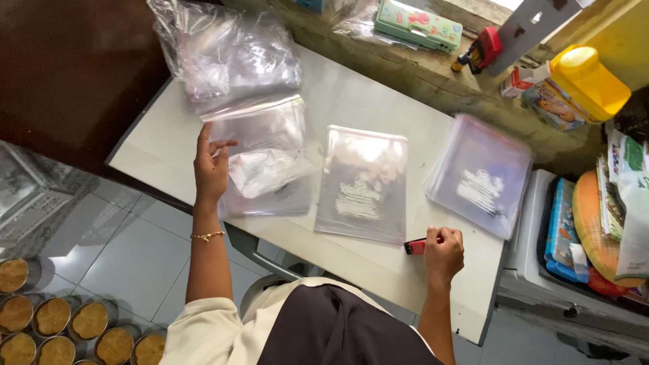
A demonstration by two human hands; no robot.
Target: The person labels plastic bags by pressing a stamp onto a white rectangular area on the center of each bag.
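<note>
Resting spread and open on a clear bag (pixel 270 169) at nine o'clock, the left hand (pixel 211 169) flanks the printed bag (pixel 363 182); the right hand (pixel 443 249) grips a red lighter (pixel 414 247) at five o'clock, bag stack (pixel 481 176) at three.

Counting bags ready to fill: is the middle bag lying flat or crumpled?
Flat: the middle bag lies spread on the table, edges straight, untouched.

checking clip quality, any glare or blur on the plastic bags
Head view: daylight glare whitens the middle bag and the table behind it; the left hand and right hand look sharp; wide-lens distortion bends the table edges; floor tiles reflect light.
</note>
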